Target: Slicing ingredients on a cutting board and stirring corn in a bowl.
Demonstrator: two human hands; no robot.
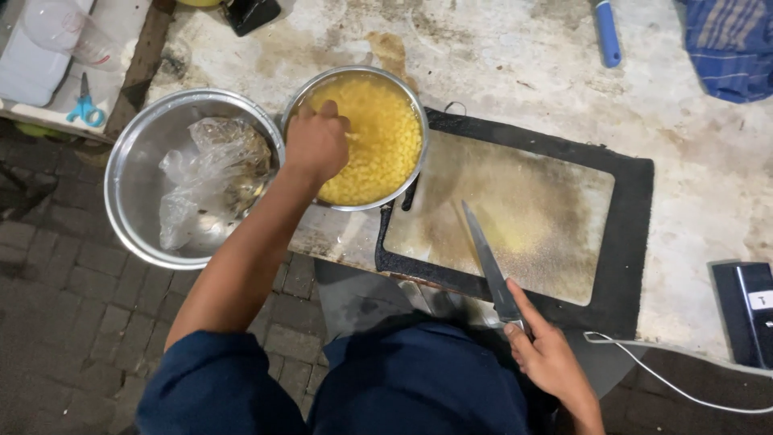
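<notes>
My left hand reaches into a metal bowl filled with small yellow pieces in yellow liquid; its fingers are curled in among the pieces. My right hand grips the handle of a long kitchen knife near the table's front edge. The blade points away from me and lies over a stained cutting board. The board rests on a black mat.
A larger metal bowl holding a crumpled clear plastic bag sits left of the yellow bowl, overhanging the table edge. Blue scissors lie far left. A blue-handled tool, blue cloth, dark device and white cable lie right.
</notes>
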